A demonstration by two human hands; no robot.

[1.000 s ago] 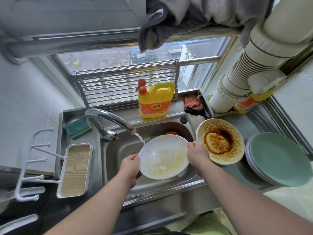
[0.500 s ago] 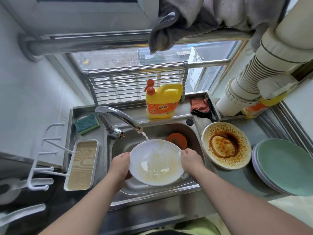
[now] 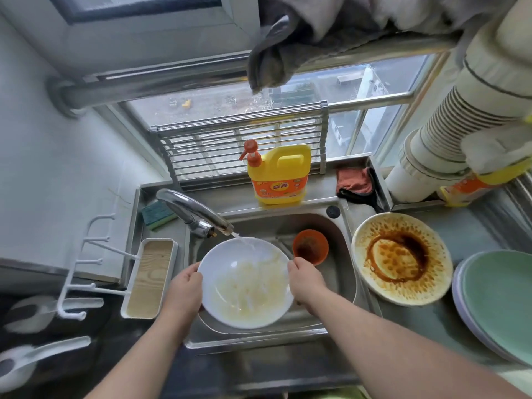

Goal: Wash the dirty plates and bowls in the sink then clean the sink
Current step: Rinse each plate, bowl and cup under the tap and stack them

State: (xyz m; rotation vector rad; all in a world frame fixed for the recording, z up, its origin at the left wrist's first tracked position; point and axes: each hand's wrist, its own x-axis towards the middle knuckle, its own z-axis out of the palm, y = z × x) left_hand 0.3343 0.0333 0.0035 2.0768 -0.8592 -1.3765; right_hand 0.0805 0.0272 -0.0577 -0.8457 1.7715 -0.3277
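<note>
Head view, left hand (image 3: 184, 292) and right hand (image 3: 306, 279) gripping round white greasy plate (image 3: 244, 283) under running chrome tap (image 3: 195, 210); steel sink (image 3: 342, 254) below

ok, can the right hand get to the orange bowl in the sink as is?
Probably not yet: the right hand grips the white plate. The orange bowl sits just beyond it, unobstructed, so letting go should suffice.

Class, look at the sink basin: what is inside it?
Inside the sink sits a dirty orange bowl. Both hands hold a white plate under the running tap, hiding the basin floor below.
</note>
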